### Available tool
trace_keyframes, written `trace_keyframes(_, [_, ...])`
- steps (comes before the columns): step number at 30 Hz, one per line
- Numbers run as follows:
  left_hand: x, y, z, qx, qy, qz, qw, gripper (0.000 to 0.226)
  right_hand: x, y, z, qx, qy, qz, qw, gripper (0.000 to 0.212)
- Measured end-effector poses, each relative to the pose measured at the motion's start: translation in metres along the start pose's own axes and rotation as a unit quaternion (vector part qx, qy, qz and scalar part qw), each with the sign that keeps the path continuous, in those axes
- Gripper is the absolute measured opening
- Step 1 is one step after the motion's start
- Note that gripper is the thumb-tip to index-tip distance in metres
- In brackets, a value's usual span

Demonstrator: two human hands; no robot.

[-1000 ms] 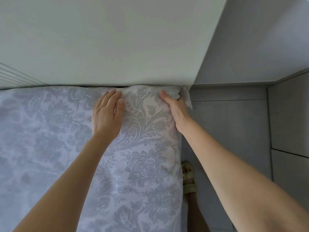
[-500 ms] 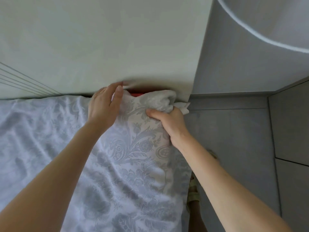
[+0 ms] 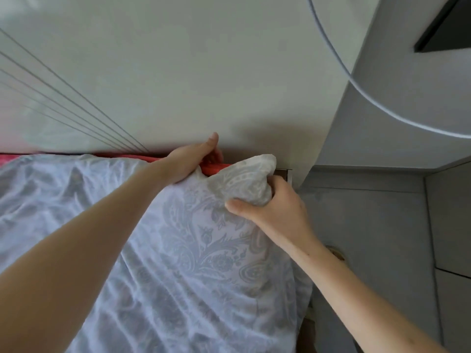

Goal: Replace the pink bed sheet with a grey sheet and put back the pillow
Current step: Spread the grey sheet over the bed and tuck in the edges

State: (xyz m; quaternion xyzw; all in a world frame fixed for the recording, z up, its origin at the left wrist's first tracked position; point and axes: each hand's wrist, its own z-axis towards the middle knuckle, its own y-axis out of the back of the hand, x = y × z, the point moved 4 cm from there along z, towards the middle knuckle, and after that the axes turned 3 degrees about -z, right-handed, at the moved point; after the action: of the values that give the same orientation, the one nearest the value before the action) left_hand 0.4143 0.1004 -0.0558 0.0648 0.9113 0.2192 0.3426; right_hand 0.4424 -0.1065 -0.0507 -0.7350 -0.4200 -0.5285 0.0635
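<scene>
Both arms bare, extended. Right hand (image 3: 276, 208) grips bunched corner of pale grey floral sheet (image 3: 248, 178). Left hand (image 3: 190, 160) just left of that corner, fingers curled over pink-red fabric edge (image 3: 212, 168), thumb up.

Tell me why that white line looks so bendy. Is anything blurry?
Head view: the wide-angle lens probably curves the white edge; the wall smears pinkish at far left; a soft shadow sits beside the left hand; the grey sheet pattern looks sharp.

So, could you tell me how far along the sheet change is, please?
Done: the grey sheet lies spread out. In hand: the right hand bunches its corner while the left hand grips the red edge by the wall. Left: tucking that corner; no pillow in view.
</scene>
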Motion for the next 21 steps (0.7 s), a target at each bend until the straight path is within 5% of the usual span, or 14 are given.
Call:
trace_keyframes(2, [0.000,-0.001,-0.001,-0.002,-0.002,-0.009,1.000,0.066,0.012,0.020,0.003,-0.051,0.021,-0.042,0.998,0.101])
trace_keyframes(4, [0.000,0.001,-0.003,-0.004,0.004,-0.017,1.000,0.068,0.040,0.031,0.012,-0.095,0.104,-0.123,0.982,0.094])
trace_keyframes(9, [0.000,0.006,-0.008,0.024,0.021,-0.055,0.998,0.069,0.081,0.004,0.051,0.158,0.135,-0.386,0.899,0.042])
trace_keyframes(11, [-0.001,0.007,-0.008,0.028,0.027,-0.060,0.997,0.074,0.089,0.004,0.053,0.177,0.151,-0.414,0.880,0.031])
trace_keyframes(15, [-0.004,0.009,-0.006,0.052,0.054,-0.022,0.997,0.082,0.107,0.024,0.046,0.086,0.233,-0.406,0.880,0.022])
trace_keyframes(21, [-0.025,0.028,0.003,0.094,0.118,0.082,0.985,0.107,0.101,0.067,0.044,-0.201,0.332,-0.352,0.851,0.024])
